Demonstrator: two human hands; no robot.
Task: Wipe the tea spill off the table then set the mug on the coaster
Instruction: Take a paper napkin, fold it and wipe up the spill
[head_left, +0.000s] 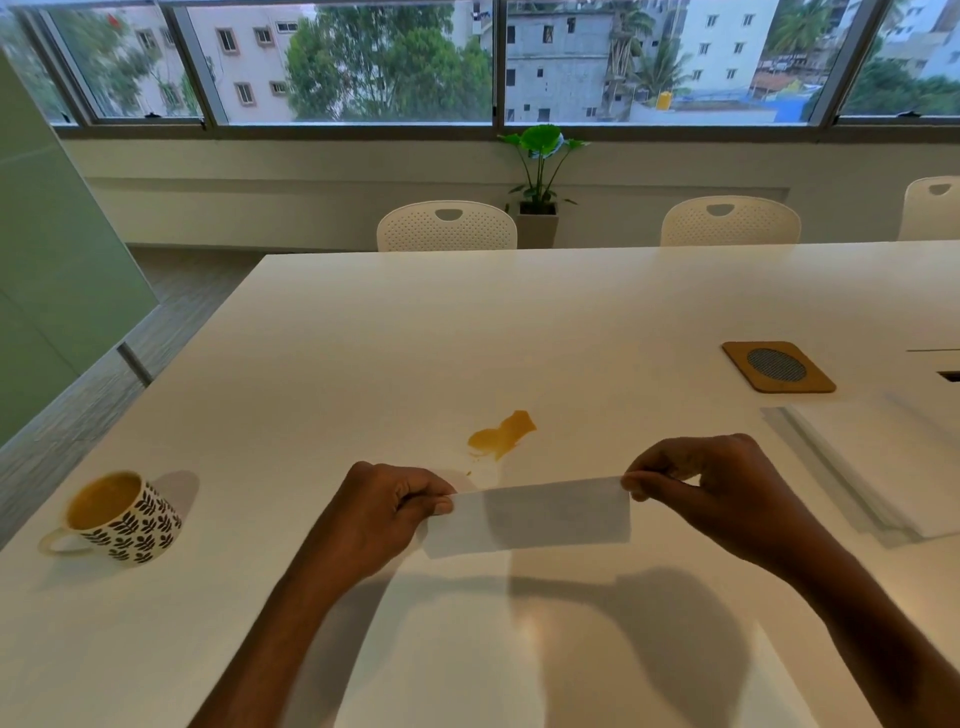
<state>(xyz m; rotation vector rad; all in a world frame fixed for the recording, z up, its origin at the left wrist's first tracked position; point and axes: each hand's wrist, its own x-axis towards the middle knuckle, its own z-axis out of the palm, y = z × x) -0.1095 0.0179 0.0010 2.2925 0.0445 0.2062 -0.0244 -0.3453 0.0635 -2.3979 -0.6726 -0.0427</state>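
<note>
Your left hand (382, 512) and right hand (711, 480) both pinch a white tissue (540, 514), one at each end, stretching it flat between them above the near part of the white table (415, 338). Left hand: thumb and fingers clamped on the tissue's left edge, knuckles up. Right hand: fingertips (631, 483) pinching the top right corner, wrist raised. The tissue hangs off the surface and casts a shadow on the table below.

The tea spill (501, 435) is an amber puddle just past the tissue, between your two hands and a bit further out, with a few small droplets at its near-left side. Not touched by the tissue.

The mug (122, 517), white with a black leaf pattern, stands upright at the left near the table edge, handle pointing left, tea inside. It is well apart from the coaster (778, 366), a brown square with a dark mesh circle in the middle, lying flat on the far right of the table with nothing on it. Nearer than the coaster, on the right, a stack of white tissues (883, 467) lies flat.

Beyond the table: white chairs (447, 228), a potted plant (540, 176) and a window (389, 62)
</note>
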